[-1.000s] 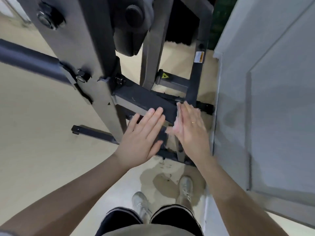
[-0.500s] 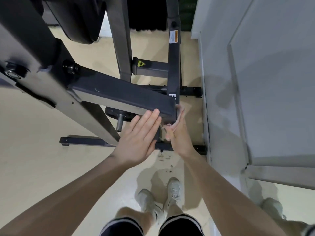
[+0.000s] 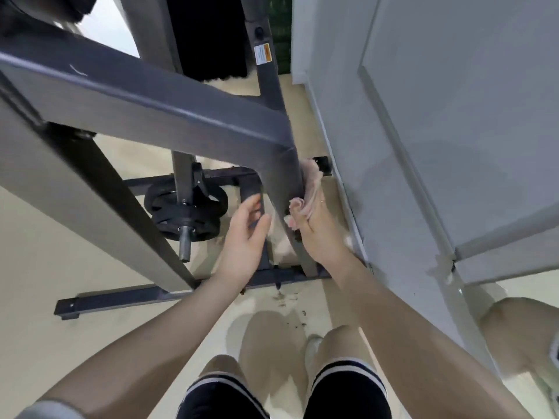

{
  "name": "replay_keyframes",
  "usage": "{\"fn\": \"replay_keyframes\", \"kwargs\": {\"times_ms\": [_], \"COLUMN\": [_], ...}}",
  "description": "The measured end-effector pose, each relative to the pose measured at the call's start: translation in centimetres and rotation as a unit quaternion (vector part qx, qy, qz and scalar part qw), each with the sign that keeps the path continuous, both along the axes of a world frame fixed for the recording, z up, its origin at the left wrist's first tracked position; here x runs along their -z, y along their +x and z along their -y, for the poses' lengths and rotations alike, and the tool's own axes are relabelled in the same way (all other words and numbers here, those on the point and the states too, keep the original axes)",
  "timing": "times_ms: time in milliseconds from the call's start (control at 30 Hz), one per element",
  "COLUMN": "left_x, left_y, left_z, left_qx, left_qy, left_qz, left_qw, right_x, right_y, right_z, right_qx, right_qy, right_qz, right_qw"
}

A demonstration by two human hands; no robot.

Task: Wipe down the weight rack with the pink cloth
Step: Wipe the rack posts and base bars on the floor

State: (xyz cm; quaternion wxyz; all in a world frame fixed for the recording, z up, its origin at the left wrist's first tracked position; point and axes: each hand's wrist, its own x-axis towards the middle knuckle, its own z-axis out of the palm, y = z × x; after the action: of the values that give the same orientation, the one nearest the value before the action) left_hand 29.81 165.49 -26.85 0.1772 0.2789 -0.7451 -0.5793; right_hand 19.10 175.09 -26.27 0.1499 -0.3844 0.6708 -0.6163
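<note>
1. Looking straight down at a dark grey steel weight rack [image 3: 169, 116], with a thick square beam running across the top of the view and meeting a vertical post on the right.
2. The right hand [image 3: 317, 225] has a crumpled pale pink cloth [image 3: 308, 189] bunched under its fingers, pressed against the right side of that post just below the beam joint. The cloth sits between hand and metal.
3. The left hand [image 3: 245, 234] is on the other side of the same post, with its fingers loosely curled and the thumb apart. Can't really tell if it's touching the post or a thin bar there.
4. A stack of black round weight plates [image 3: 184, 213] on a metal peg sits lower down, left of the hands.
5. The rack's flat base bars lie on a cream floor [image 3: 45, 252], with some dark crumbs near the feet.
6. A light grey panelled wall [image 3: 453, 131] is close on the right.
</note>
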Motion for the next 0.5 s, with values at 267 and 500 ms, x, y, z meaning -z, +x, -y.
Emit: {"fn": "replay_keyframes", "kwargs": {"times_ms": [267, 500], "left_x": [9.1, 12.9], "left_y": [-1.6, -3.9], "left_z": [1.2, 1.6], "left_qx": [0.147, 0.07], "left_qy": [-0.174, -0.28], "left_qz": [-0.124, -0.222], "left_qw": [0.966, 0.931], "right_x": [10.4, 12.3], "right_y": [-0.1, -1.2], "right_z": [-1.6, -0.2], "right_qx": [0.105, 0.122], "right_qy": [0.038, -0.058], "right_qz": [0.02, -0.076], "right_qw": [0.994, 0.988]}}
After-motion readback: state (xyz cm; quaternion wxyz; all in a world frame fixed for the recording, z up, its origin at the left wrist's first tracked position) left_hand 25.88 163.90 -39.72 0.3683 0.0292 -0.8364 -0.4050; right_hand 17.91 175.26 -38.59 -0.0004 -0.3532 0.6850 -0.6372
